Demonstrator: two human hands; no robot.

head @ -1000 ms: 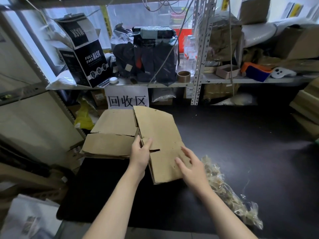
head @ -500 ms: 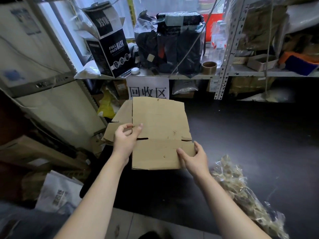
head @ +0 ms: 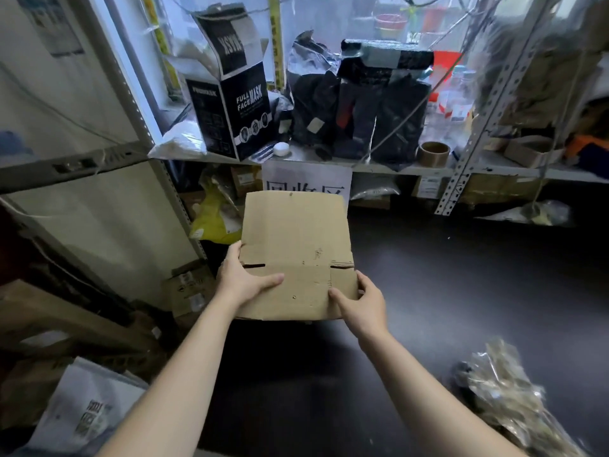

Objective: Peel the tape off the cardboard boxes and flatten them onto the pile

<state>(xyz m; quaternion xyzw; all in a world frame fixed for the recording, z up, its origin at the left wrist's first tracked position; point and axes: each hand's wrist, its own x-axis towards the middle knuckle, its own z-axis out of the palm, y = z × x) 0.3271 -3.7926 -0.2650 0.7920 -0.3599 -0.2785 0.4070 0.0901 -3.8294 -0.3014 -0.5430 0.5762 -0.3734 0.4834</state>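
While both hands hold the flattened cardboard box above the black surface, the left hand grips its left edge and the right hand pinches its lower right corner. Behind it, a metal shelf carries a face-mask box, black bags and a tape roll. Crumpled clear plastic lies on the surface at the right.

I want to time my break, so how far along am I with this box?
Done: the box is flat, and no tape shows on the side facing you. In hand: your left hand and right hand grip its near edge, holding it up. Left: laying it on the pile, which is out of sight in this view.
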